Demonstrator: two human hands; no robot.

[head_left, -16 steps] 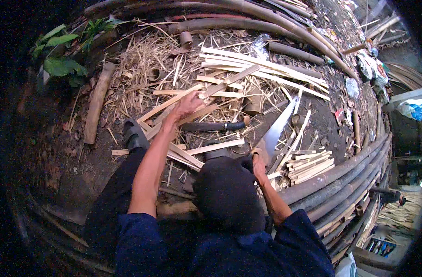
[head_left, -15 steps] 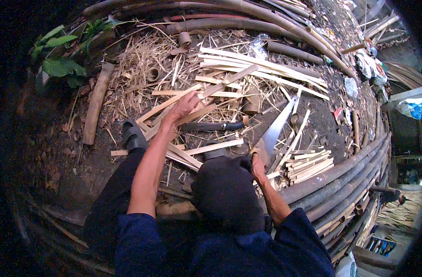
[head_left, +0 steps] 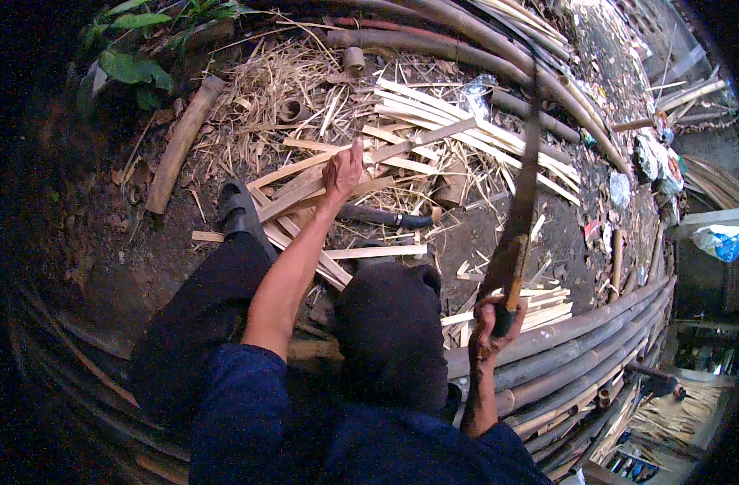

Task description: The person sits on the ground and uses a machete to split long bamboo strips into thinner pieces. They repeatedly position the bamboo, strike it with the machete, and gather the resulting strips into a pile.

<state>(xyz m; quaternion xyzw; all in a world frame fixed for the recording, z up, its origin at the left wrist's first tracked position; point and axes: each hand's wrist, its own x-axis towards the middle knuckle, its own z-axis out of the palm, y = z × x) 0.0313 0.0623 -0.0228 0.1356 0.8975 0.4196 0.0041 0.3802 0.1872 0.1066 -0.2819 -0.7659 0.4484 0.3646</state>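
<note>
My left hand [head_left: 343,170] is closed round a flat bamboo strip [head_left: 424,139], which slants up to the right across other strips. Part of that strip is hidden under my fingers. My right hand [head_left: 499,318] is wrapped round the handle of a handsaw [head_left: 523,190], its blade standing upright and dark, apart from the strips. Below the left hand lies a dark sheathed tool [head_left: 377,217]. Just left of the saw blade is a pale bamboo stump [head_left: 450,190]. Long pale strips [head_left: 499,133] lie fanned out beyond it.
Bamboo poles [head_left: 580,339] run along the right, and more poles [head_left: 434,47] lie at the far side. Short cut strips [head_left: 547,309] are piled by my right hand. A thick bamboo piece [head_left: 185,145] and a leafy plant [head_left: 135,65] are at the left, shavings [head_left: 256,89] between.
The saw has swung up from a low slant to upright, and my right hand has moved right and nearer me. My left hand stays on the strip, fingers slightly shifted. The view has moved slightly.
</note>
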